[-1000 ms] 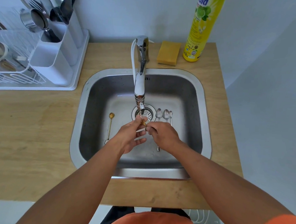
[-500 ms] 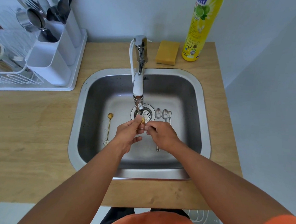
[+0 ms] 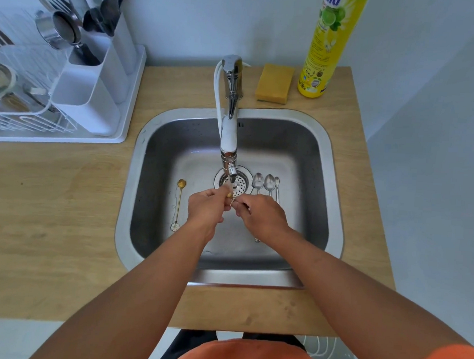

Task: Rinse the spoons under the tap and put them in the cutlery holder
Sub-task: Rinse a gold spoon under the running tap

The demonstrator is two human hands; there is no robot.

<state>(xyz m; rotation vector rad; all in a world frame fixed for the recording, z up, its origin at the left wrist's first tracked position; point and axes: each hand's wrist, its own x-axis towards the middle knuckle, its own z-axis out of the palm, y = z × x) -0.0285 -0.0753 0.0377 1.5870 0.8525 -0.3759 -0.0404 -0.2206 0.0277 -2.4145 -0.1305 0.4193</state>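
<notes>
Under the chrome tap [image 3: 229, 134], over the steel sink [image 3: 325, 168], both hands meet. My left hand [image 3: 205, 206] pinches a small gold spoon [image 3: 229, 194] right below the spout, and my right hand [image 3: 261, 214] has its fingertips on the same spoon. Another gold spoon [image 3: 179, 200] with a flower end lies on the sink floor to the left. Three silver spoons [image 3: 268, 182] lie side by side right of the drain, partly hidden by my right hand. The white cutlery holder [image 3: 97, 87] stands at the back left with forks and spoons in it.
A white dish rack [image 3: 18, 110] with metal dishes fills the far left counter. A yellow sponge [image 3: 273, 84] and a tall yellow dish soap bottle [image 3: 328, 43] stand behind the sink on the right. The wooden counter [image 3: 48, 209] surrounds the sink.
Both hands stay together under the spout and have shifted only slightly while working the gold spoon. The spoons on the sink floor have not moved.
</notes>
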